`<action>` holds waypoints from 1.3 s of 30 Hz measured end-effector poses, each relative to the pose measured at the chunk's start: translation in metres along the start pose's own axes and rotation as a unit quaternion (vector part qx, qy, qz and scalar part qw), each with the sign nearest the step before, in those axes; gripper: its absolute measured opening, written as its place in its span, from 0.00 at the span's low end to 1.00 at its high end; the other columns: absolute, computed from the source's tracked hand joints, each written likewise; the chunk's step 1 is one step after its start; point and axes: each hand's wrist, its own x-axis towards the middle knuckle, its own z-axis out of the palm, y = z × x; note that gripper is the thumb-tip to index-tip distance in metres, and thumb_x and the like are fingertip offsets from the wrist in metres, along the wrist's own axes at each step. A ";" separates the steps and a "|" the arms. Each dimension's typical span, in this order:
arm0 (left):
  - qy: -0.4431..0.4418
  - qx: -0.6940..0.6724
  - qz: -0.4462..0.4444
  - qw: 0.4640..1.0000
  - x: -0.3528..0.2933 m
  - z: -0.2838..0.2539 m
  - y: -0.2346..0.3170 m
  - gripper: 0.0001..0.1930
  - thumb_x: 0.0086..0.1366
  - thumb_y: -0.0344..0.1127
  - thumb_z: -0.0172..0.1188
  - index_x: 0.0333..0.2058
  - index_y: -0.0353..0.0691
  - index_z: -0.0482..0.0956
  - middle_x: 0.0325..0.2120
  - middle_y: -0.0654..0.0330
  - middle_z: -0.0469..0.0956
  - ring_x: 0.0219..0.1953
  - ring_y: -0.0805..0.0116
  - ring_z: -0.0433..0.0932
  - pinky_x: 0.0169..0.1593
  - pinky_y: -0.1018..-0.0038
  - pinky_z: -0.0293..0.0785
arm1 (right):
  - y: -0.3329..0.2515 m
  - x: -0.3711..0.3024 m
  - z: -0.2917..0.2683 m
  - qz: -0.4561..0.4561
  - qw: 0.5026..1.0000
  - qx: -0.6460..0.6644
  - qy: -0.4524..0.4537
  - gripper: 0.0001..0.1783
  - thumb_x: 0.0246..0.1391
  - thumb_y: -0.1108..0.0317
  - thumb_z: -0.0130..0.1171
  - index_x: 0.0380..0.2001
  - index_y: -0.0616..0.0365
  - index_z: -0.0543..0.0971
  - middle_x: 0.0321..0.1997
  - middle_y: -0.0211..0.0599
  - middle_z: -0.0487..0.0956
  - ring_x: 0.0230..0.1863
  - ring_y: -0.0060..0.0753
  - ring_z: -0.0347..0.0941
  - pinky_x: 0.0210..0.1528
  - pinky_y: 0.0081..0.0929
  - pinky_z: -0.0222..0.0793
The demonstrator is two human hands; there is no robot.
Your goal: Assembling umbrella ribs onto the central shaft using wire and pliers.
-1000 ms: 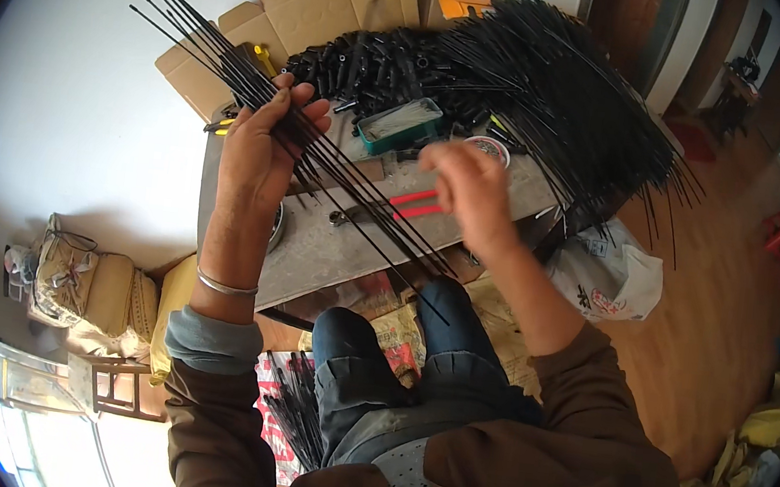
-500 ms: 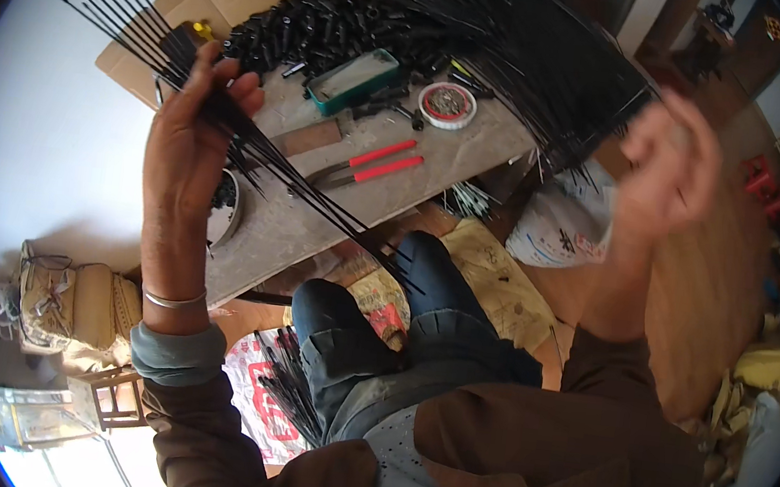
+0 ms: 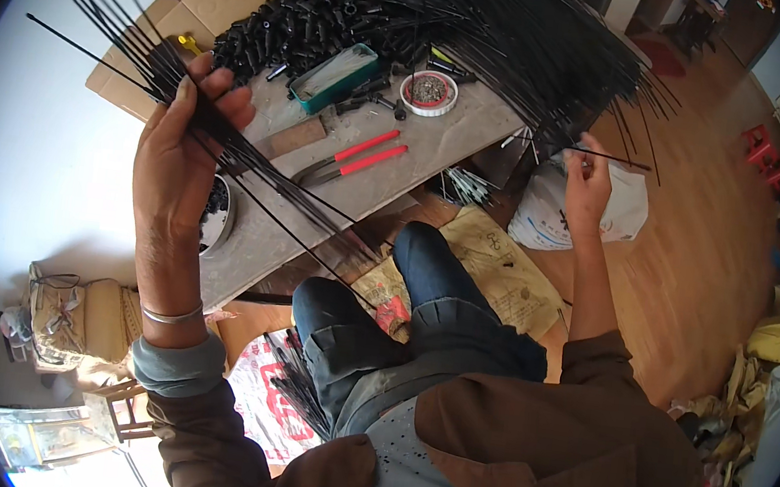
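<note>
My left hand (image 3: 175, 147) is raised over the table's left side, closed around a bundle of thin black rods (image 3: 268, 175). The rods slant from the upper left down toward my knees, and small knobs show at their upper ends. By the table's right edge, my right hand (image 3: 588, 191) pinches one thin black rod (image 3: 628, 162), which points out to the right. Just beyond that hand lies a large heap of similar black rods (image 3: 526, 62), their ends jutting over the table edge.
On the table (image 3: 396, 187) are red-handled pliers (image 3: 371, 160), a green tray (image 3: 336, 83), a white round dish of small metal bits (image 3: 428, 94) and a pile of black tubular parts (image 3: 289, 30). A white bowl (image 3: 223, 229) stands at left. Below sits a white plastic bag (image 3: 547, 213).
My right hand has come down and in toward the heap's edge and now pinches a rod. My left hand has shifted slightly left, still gripping the bundle.
</note>
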 end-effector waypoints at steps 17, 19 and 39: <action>-0.008 -0.034 -0.018 0.999 -0.019 0.007 -0.010 0.16 0.70 0.36 0.48 0.50 0.29 0.69 0.32 0.56 0.78 0.34 0.60 0.81 0.40 0.64 0.80 | -0.033 0.008 0.032 -0.206 0.939 -0.259 -0.090 0.14 0.47 0.63 0.64 0.38 0.48 0.76 0.32 0.33 0.77 0.32 0.43 0.75 0.32 0.38 0.68; 0.014 -0.028 -0.035 0.999 -0.024 0.012 -0.011 0.16 0.70 0.34 0.48 0.51 0.30 0.69 0.36 0.54 0.79 0.37 0.58 0.81 0.41 0.64 0.80 | -0.035 0.012 0.040 -0.167 0.952 -0.240 -0.093 0.13 0.47 0.62 0.64 0.36 0.49 0.75 0.31 0.34 0.77 0.32 0.45 0.75 0.31 0.39 0.68; 0.038 -0.109 -0.085 0.990 -0.020 0.002 -0.013 0.14 0.68 0.28 0.48 0.50 0.32 0.69 0.39 0.52 0.78 0.41 0.59 0.80 0.46 0.65 0.78 | -0.129 0.064 -0.004 -0.177 0.984 0.000 -0.028 0.14 0.66 0.69 0.40 0.45 0.61 0.75 0.28 0.29 0.73 0.26 0.20 0.65 0.32 0.19 0.66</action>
